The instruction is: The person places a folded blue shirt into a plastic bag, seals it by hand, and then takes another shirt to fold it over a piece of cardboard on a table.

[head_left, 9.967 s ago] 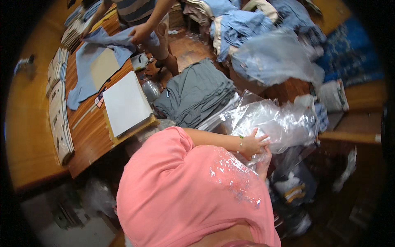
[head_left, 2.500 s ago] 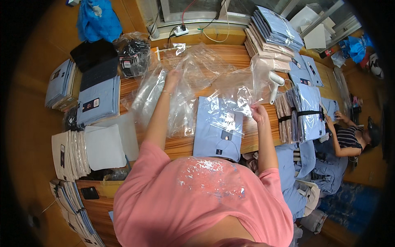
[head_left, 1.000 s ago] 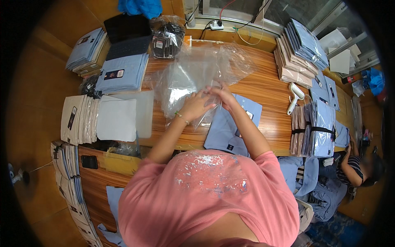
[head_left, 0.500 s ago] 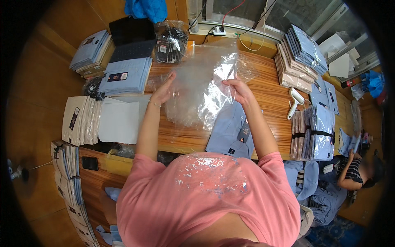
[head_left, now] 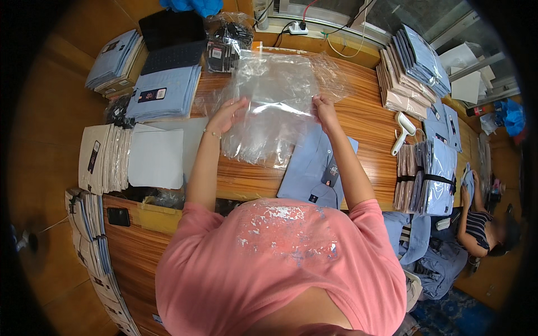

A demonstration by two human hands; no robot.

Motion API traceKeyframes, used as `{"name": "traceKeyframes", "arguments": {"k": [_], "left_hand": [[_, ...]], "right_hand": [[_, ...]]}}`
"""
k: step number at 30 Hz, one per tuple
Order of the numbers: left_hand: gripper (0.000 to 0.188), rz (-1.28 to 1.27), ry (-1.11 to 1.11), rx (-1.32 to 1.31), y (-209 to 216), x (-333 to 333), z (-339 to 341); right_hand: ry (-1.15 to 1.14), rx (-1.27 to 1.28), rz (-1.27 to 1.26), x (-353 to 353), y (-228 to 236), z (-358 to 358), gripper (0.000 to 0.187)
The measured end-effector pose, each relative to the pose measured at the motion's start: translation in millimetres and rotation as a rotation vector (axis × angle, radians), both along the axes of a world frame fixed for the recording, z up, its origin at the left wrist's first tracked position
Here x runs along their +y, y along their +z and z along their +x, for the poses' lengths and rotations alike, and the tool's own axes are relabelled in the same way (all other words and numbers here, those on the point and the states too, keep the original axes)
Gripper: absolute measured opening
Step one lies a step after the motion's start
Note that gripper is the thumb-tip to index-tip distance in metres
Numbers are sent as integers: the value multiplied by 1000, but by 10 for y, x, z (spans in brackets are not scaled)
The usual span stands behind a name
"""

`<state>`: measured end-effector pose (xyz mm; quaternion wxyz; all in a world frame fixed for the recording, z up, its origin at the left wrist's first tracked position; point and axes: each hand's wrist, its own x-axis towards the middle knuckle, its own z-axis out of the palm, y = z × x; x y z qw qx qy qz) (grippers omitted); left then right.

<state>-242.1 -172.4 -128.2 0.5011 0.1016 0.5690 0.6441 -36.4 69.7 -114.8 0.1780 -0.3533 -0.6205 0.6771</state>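
A clear plastic bag (head_left: 277, 78) stretches between my hands above the wooden table. My left hand (head_left: 227, 116) pinches its left edge, fingers closed. On the opposite edge, my right hand (head_left: 325, 110) grips the film between thumb and fingers. More loose clear bags (head_left: 258, 147) lie under and in front of it; where one bag ends and another starts is hard to make out. Below my right forearm, a folded blue shirt (head_left: 305, 168) with a dark hang tag (head_left: 330, 175) lies on the table, its upper part partly under the film.
Bagged shirt stacks stand at the left (head_left: 101, 159) and right (head_left: 437, 179). White boards (head_left: 157, 157) lie left of my arm. A white-handled lint roller (head_left: 403, 131) rests right. Behind are a black laptop (head_left: 171, 56) and packed black items (head_left: 230, 47). A person (head_left: 479, 224) handles blue fabric at far right.
The bag's glare has moved from its right side to a band across the middle as the film flattened. My right hand has risen slightly away from me. The whole view has shifted a little.
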Motion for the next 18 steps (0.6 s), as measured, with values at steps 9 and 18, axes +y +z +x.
{"name": "traceKeyframes", "arguments": {"k": [9,18], "left_hand": [[31,-98,-87,236,-183,-12,-118],[57,-115,-85,292,-36,34,93]], "right_hand": [[-76,121,-333,88,122,83,15],[303,-122,408,170,-17,169,23]]}}
